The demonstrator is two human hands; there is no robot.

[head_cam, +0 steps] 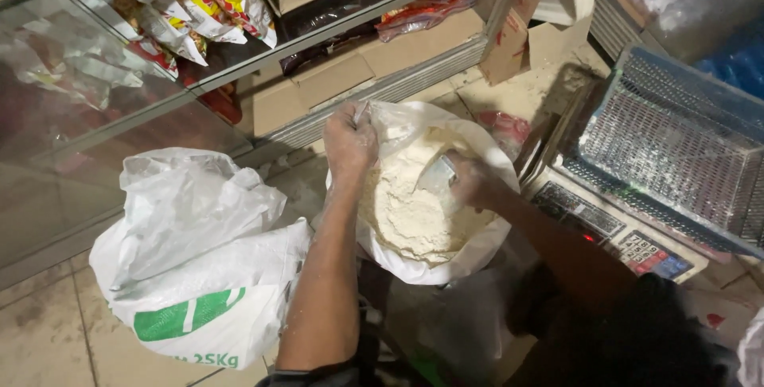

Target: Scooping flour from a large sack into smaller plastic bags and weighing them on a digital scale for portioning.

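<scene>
An open white sack [469, 256] stands on the floor in front of me, filled with pale yellowish flour [410, 216]. My left hand [348, 142] grips the sack's rim at its far left edge. My right hand [471, 180] is inside the sack over the flour and holds a small shiny scoop [439, 174], partly hidden by my fingers. Both forearms are dusted with flour.
A second white sack [199, 260] with a green mark, tied shut, stands to the left. A glass display case [119, 77] with snack packets runs behind. At the right sits a weighing scale [676, 156] with a perforated metal tray and keypad. Cardboard boxes [509, 37] lie beyond.
</scene>
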